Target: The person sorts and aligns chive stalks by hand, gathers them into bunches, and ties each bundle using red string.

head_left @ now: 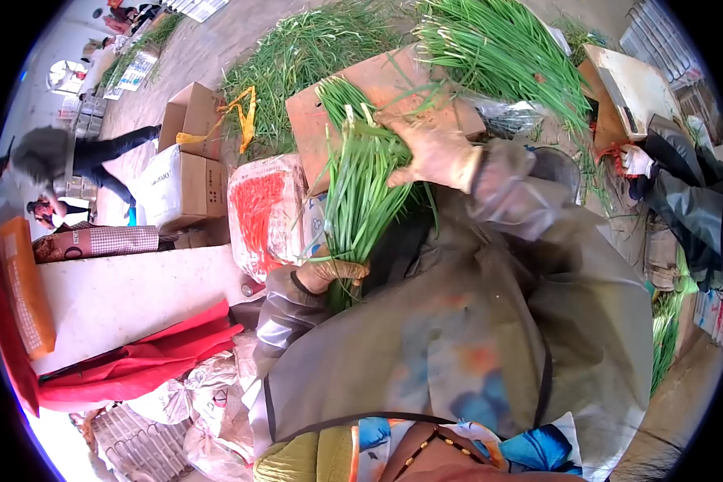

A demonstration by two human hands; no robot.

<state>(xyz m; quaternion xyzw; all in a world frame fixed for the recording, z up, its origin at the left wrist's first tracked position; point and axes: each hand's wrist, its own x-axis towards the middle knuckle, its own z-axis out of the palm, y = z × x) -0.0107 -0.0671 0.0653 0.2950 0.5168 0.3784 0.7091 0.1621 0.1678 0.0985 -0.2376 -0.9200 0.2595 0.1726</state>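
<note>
A thick bundle of chives, long green leaves with pale ends, stands tilted over my lap. My left hand wraps round its lower part, with leaf tips sticking out below the fist. My right hand, somewhat blurred, lies against the upper right side of the bundle with thumb and fingers spread. Behind the pale ends, a smaller bunch of chives rests on a brown board. A large pile of chives lies on the far right of that board.
Loose green leaves cover the floor beyond the board. Red ties lie on a sack at left, near cardboard boxes and a white table. Another person's gloved hand is at right; a person bends at far left.
</note>
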